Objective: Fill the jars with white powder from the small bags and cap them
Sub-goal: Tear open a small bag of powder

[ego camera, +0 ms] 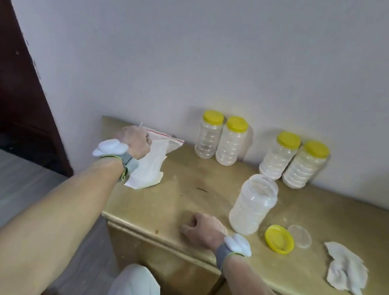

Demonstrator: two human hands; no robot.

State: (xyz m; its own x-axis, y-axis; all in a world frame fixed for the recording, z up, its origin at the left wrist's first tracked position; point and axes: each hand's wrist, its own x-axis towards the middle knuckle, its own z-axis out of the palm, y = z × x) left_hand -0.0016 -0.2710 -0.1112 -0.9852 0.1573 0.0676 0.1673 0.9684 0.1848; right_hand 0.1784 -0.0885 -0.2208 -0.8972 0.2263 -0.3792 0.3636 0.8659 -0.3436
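Observation:
An uncapped clear ribbed jar stands near the middle of the tan cabinet top, partly filled with white powder. Its yellow cap lies upside down just right of it, beside a clear inner disc. My left hand grips the top of a zip bag of white powder at the cabinet's far left corner. My right hand rests on the front edge with fingers curled, holding nothing, left of the open jar.
Several capped jars with yellow lids stand along the wall: an empty pair and a pair holding powder. Crumpled white paper lies at the right. A dark door and floor are to the left.

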